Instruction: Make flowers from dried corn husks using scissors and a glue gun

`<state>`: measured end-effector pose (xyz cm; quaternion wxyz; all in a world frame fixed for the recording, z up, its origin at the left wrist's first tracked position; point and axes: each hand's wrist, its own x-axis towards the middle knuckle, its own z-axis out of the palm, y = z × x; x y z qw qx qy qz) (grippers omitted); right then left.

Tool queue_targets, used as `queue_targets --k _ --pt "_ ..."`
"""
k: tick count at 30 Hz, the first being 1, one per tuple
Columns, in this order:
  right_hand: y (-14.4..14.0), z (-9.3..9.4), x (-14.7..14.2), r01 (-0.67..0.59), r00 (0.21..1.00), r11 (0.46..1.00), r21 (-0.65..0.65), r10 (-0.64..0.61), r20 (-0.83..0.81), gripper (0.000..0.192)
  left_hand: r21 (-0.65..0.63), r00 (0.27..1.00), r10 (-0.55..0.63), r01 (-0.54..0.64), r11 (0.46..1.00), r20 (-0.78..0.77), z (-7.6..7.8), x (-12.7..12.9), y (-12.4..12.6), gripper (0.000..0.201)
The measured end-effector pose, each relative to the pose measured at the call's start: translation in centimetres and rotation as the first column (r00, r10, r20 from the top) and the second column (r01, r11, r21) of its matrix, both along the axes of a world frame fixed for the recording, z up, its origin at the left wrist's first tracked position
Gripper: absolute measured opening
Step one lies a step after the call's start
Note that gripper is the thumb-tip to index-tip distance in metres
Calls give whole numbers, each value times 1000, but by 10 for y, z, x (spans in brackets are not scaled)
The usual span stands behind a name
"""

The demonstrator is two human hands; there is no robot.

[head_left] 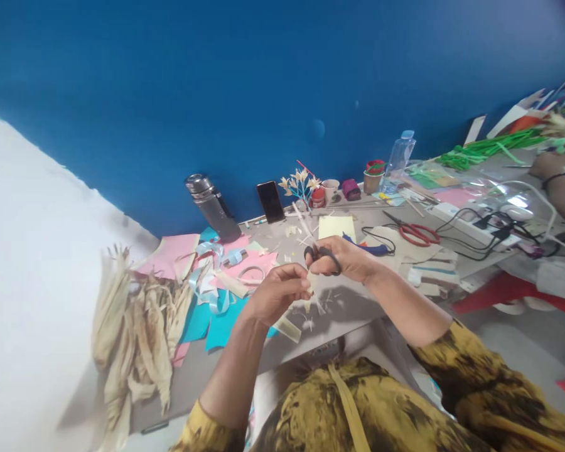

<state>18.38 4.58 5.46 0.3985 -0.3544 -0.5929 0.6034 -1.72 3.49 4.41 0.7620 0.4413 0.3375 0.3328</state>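
My right hand [351, 257] is closed around a pair of scissors [304, 220] with dark handles; the blades point up and away from me. Beside it, my left hand [279, 292] pinches a small pale piece [313, 284] that looks like corn husk, just below the scissor handles. Both hands are over the front part of the table [348, 320], where thin pale scraps lie beneath them. A cut strip of husk [287, 328] rests near the table edge, by my left wrist.
Dried corn husks [145, 339] hang over the table's left end. Pink and blue paper, ribbon and a flask [211, 207] lie left and behind. A phone [270, 202], husk flowers [301, 185], red-handled scissors [417, 233], a glue gun [371, 248] and cables stand farther back. A co-worker's hand [553, 163] is far right.
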Motion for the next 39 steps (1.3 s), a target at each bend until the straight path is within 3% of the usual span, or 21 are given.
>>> queue_targets --k 3,5,9,13,18,23,32,39 --pt "-9 -15 0 222 974 971 89 -216 -73 36 -87 981 180 -173 981 77 0 3 1 25" --pt "-20 -30 -3 268 963 959 89 -264 -61 49 -135 951 291 -276 952 106 0 4 -1 26" --pt "-46 -53 -12 135 990 989 51 -137 32 63 -147 900 422 -406 902 110 0 5 -6 28" --pt "-57 -58 -19 56 995 998 34 -58 78 65 -104 861 500 -491 865 88 1 6 -7 31" --pt "-57 -57 -29 38 997 999 18 -39 69 64 -88 836 539 -532 842 102 2 11 -7 33" --pt "-56 -63 -35 99 992 995 12 -99 79 65 -120 828 553 -542 832 92 0 18 -8 37" --pt "-54 -62 -41 180 982 982 -54 -175 77 57 -145 853 513 -498 855 93 -9 20 -7 31" --pt "-53 -69 -39 207 972 978 -14 -204 117 55 -168 858 507 -490 856 79 -10 22 -7 32"
